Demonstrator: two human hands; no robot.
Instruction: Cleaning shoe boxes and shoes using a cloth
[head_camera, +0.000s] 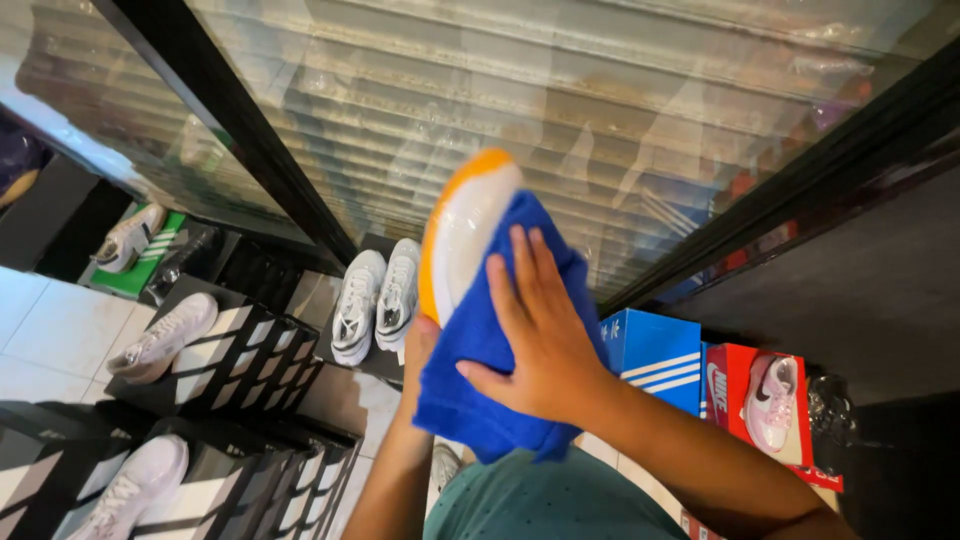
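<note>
Above my chest, in the head view, both my forearms rise from the lower edge toward the glass wall. My right hand comes in from the lower right, palm flat, the fingers stretched and a little apart, pressing a blue cloth against a shoe. This shoe is white with an orange sole edge, and it stands up almost vertical, toe to the top, in the middle of the picture. My left hand is mostly hidden behind the cloth; it seems to hold the shoe from below, but how its fingers are closed I cannot tell.

Behind the shoe, a pair of white sneakers stands on a dark stand. More to the left, other pale sneakers lie on black and white display blocks. On the right, just beside my right forearm, is a blue shoe box, then a red box with a pink shoe lying on it.
</note>
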